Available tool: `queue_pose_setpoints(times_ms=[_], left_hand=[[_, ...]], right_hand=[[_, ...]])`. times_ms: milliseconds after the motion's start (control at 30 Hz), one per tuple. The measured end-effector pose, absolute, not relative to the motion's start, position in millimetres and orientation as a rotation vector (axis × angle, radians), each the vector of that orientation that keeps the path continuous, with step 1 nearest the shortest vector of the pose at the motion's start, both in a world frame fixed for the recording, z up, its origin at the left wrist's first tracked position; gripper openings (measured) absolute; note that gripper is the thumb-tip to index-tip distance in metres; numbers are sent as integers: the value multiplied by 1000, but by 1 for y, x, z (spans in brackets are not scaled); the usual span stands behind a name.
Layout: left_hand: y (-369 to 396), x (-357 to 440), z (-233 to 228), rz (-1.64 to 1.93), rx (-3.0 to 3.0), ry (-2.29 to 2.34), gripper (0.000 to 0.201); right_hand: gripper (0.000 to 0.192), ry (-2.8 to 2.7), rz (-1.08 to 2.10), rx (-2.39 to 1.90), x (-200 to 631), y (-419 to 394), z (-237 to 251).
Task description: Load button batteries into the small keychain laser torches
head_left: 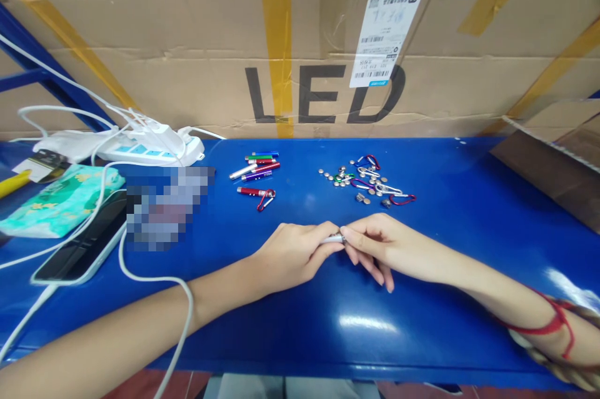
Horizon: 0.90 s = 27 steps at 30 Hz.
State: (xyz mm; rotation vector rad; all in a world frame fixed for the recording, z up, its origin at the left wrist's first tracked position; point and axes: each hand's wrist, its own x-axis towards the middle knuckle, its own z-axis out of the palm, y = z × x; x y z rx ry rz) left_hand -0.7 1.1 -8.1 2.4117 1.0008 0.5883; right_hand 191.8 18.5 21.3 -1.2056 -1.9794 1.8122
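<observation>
My left hand (295,252) and my right hand (379,246) meet over the blue table (422,324), both pinching a small silver pen light (334,239) between their fingertips. Most of the pen light is hidden in my left fist. Behind the hands lies a cluster of coloured pen lights (257,171), one red with a clip (257,193). To the right of them sits a scatter of button cells and coloured carabiner clips (368,181).
A white power strip (150,147) with cables sits at the back left, beside a phone (79,247) on a charging cable and a teal packet (59,199). A large cardboard box marked LED (323,42) walls the back. Another carton (557,164) stands at right.
</observation>
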Motion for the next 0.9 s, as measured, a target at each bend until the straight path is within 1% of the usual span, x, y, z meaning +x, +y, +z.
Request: queue_pose_setpoints(times_ms=[133, 333, 500, 600, 667, 733, 767, 833, 900], left_hand=[[0, -1, -8, 613, 2382, 1010, 11], [-1, 0, -12, 575, 2464, 1001, 19], [-3, 2, -13, 645, 2545, 1073, 26], [-2, 2, -11, 659, 2505, 1084, 24], [-1, 1, -8, 640, 2438, 1082, 21], [0, 1, -5, 617, 2377, 1093, 18], [1, 1, -4, 609, 2355, 1107, 17], [2, 2, -2, 605, 2328, 1130, 16], [2, 2, -1, 601, 2316, 1128, 17]], right_hand=[[45, -1961, 1821, -1197, 191, 20, 23], [43, -1920, 1871, -1248, 190, 20, 20], [47, -1797, 1888, -1181, 189, 17, 17], [48, -1698, 1944, -1168, 188, 17, 16], [47, -1746, 1934, -1181, 188, 18, 16], [47, -1896, 1805, -1206, 190, 22, 15], [46, -1990, 1663, -1209, 192, 25, 14], [42, -2170, 1253, -1129, 196, 31, 15], [36, -2319, 835, -927, 202, 36, 16]])
